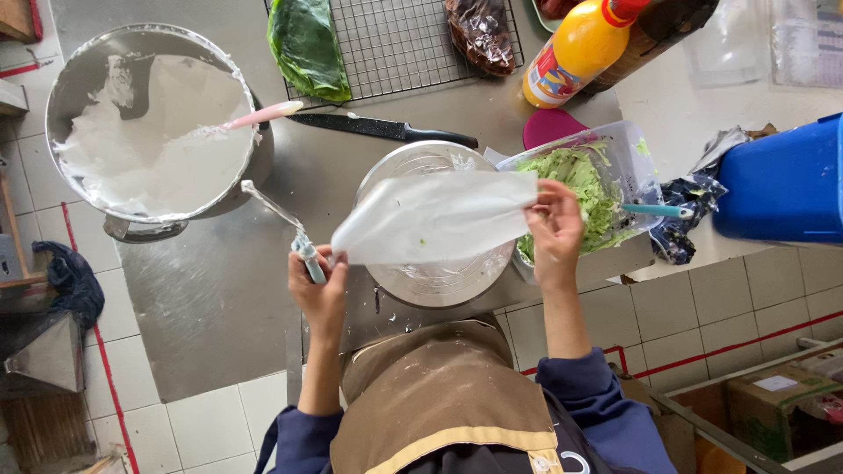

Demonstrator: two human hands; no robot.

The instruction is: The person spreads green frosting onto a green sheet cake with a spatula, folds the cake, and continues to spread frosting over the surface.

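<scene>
My left hand (319, 288) grips the narrow tip of a translucent white piping bag (436, 217) together with the handle of a clear spatula (279, 216). My right hand (556, 232) pinches the bag's wide open end. The bag is stretched sideways above an empty glass bowl (439, 272) on the steel table. Just right of my right hand stands a clear tub of green cream (590, 189) with a teal-handled tool (657, 211) in it.
A large metal bowl of white cream (145, 123) with a pink spatula (261, 114) sits at the left. A black knife (382, 129), wire rack (399, 39), green wrapped packet (306, 44), orange bottle (575, 48) and blue container (786, 180) lie beyond.
</scene>
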